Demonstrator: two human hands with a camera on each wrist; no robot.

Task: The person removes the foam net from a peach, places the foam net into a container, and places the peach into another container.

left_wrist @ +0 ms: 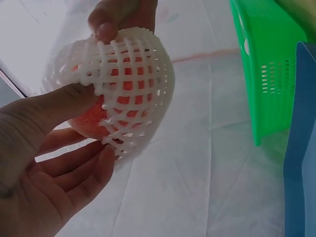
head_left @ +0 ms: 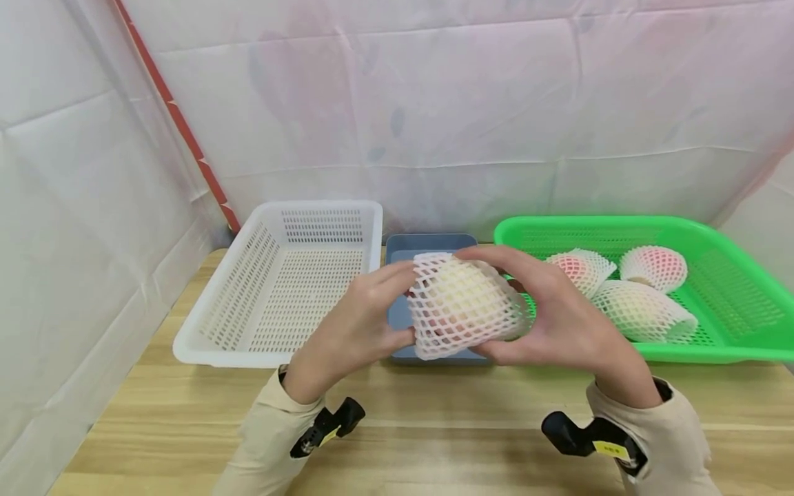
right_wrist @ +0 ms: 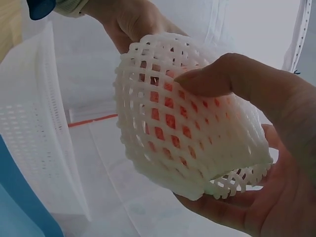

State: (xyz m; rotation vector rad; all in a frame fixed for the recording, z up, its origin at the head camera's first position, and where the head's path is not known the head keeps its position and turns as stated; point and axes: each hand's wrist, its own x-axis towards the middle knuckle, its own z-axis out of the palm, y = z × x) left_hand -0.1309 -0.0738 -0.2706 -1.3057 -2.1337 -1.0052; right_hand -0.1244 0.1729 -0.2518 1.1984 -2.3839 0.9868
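Both hands hold a red-and-yellow apple [head_left: 468, 296] in a white foam net sleeve [head_left: 428, 337] over the blue-grey tray. My left hand [head_left: 366, 310] pinches the net's edge between thumb and fingers. In the left wrist view, bare red skin of the apple [left_wrist: 91, 118] shows beside its thumb. My right hand [head_left: 555, 313] grips the other end, thumb below and fingers above in the head view. In the right wrist view, its thumb presses on the foam net [right_wrist: 143, 123], and the sleeve's loose end gapes near the palm.
A white perforated basket [head_left: 186, 344] stands at the left. The blue-grey tray [head_left: 431, 241] sits in the middle, partly hidden by the hands. At the right, a green basket [head_left: 738, 324] holds netted fruits [head_left: 654, 267]. A white sheet [head_left: 434, 124] hangs behind the wooden table [head_left: 434, 427].
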